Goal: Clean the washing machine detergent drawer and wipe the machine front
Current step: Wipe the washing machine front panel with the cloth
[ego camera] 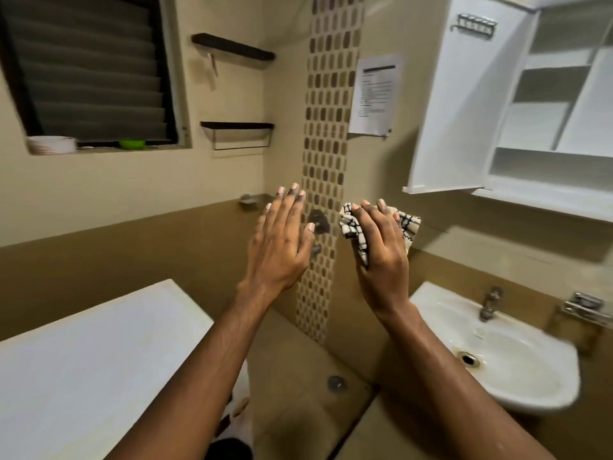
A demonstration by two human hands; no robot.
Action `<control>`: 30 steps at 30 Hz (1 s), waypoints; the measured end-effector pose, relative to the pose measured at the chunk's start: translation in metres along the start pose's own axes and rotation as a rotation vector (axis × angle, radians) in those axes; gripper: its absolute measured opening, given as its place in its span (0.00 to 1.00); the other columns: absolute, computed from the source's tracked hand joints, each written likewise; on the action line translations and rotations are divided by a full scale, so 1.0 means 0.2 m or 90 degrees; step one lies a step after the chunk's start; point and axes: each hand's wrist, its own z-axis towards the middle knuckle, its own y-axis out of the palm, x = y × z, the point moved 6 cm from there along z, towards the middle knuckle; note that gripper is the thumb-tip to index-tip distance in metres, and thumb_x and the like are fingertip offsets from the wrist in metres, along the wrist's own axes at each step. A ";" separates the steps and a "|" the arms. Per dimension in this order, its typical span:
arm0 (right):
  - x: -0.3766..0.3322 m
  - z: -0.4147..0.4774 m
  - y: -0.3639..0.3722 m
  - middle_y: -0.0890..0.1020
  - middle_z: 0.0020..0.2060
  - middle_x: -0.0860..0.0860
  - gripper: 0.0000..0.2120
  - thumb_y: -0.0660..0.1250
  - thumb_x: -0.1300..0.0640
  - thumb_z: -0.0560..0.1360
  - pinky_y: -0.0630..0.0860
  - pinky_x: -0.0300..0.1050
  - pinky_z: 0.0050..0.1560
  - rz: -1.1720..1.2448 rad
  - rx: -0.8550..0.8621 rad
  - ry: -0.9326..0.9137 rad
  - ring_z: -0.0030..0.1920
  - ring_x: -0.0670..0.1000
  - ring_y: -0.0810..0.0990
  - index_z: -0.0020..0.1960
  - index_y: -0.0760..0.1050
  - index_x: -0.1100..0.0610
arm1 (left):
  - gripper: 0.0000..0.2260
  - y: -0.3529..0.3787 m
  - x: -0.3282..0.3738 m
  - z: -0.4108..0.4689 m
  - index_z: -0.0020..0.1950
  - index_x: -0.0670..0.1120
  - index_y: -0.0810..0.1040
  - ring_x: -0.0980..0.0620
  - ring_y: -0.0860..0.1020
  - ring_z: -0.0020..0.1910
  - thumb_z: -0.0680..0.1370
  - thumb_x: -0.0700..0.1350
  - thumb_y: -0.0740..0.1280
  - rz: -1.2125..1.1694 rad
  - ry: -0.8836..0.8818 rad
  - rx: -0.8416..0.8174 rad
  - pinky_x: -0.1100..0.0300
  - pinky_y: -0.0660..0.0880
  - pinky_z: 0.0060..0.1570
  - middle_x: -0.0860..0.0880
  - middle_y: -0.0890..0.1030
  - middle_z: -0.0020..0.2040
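Observation:
Both my arms are raised in front of the tiled wall. My left hand (282, 240) is open with fingers spread and holds nothing. My right hand (381, 247) grips a crumpled white cloth with a black check pattern (351, 227), which sticks out to the left and right of my fingers. The flat white top of the washing machine (93, 353) fills the lower left. Its front and detergent drawer are out of view.
A white wash basin (517, 370) with a metal tap (489, 303) sits at the lower right. Above it hangs a white wall cabinet (471, 104) with its door open. Two dark shelves (235, 48) and a louvred window (89, 68) are on the left wall.

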 end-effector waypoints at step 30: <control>2.27 -0.54 -0.78 0.74 0.68 0.54 0.24 0.66 0.68 0.77 0.61 0.58 0.74 -0.427 -0.007 0.311 0.74 0.55 0.65 0.71 0.70 0.58 | 0.27 2.42 1.56 0.57 0.79 0.45 0.61 0.51 0.54 0.80 0.82 0.54 0.48 -0.328 0.317 -0.269 0.54 0.51 0.76 0.49 0.60 0.80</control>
